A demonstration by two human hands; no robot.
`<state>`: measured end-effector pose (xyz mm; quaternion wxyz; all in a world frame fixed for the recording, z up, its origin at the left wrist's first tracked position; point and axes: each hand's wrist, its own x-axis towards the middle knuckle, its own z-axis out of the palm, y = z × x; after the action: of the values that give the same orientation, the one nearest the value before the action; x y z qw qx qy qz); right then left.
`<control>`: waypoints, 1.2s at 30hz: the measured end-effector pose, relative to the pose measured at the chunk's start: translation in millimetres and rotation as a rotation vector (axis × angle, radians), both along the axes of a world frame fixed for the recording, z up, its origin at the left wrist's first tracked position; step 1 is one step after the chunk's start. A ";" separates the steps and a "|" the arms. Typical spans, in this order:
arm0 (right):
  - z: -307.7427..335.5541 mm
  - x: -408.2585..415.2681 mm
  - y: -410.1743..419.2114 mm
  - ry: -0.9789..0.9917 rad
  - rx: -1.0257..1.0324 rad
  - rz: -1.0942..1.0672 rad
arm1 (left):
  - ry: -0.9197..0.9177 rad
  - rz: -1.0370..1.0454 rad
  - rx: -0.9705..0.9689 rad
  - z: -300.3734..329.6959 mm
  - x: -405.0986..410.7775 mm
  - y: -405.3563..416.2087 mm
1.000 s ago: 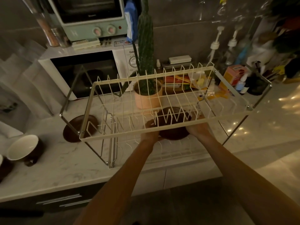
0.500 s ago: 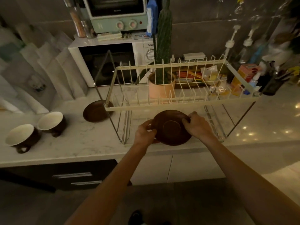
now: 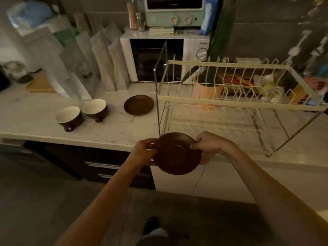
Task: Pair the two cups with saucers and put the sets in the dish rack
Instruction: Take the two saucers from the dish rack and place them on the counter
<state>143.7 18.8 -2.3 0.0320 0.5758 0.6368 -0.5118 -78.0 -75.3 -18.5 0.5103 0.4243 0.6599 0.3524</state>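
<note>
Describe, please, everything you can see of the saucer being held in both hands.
The held saucer is round, dark brown and faintly glossy, probably glazed ceramic, with a circular well at its centre and a gently raised rim. It is empty and tilted slightly toward the camera. The left hand pinches its left edge and the right hand grips its right edge. It hangs in the air just in front of the counter edge, below and in front of the dish rack, touching nothing else.

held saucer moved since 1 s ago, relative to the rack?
Yes. The held saucer, gripped by the left hand and right hand, has come out from under the dish rack toward the person, past the counter edge.
</note>
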 end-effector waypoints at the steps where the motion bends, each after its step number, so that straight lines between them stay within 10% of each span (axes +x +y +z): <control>1: -0.6 -7.6 -3.0 0.018 -0.022 0.008 | 0.013 0.005 -0.016 1.0 -8.5 -4.1; 16: -28.1 -153.6 -18.4 0.170 0.096 -0.101 | 0.145 0.071 -0.099 -1.8 -153.4 13.4; 36: -59.3 -245.0 35.8 -0.403 0.432 -0.205 | -0.105 0.049 -0.109 -65.3 -215.1 93.6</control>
<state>-101.3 54.6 -61.5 -0.0175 0.7204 0.6502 -0.2408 -293.2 18.2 -83.9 0.5576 0.3606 0.6607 0.3501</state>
